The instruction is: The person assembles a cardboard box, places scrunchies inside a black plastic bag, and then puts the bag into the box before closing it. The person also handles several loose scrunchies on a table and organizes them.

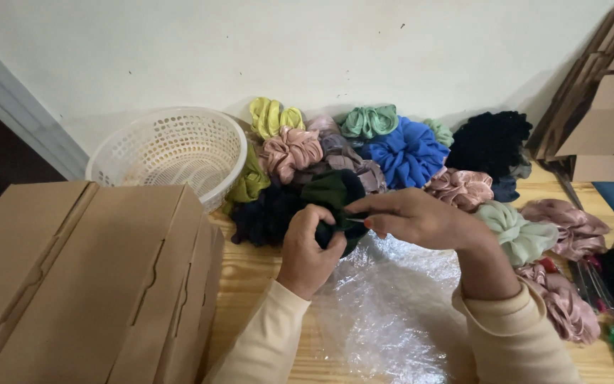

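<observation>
Head view: the left hand [308,250] has its fingers curled shut around a dark green scrunchie [335,203], held just above the wooden desk [250,274] near its back edge. The right hand [413,217] pinches the same scrunchie between thumb and forefinger, the other fingers loosely folded. Crinkled clear plastic [392,306] lies under both wrists. A heap of coloured scrunchies [406,153] sits along the back edge, beside a white basket [172,149]; cardboard boxes [87,277] fill the left edge.
</observation>
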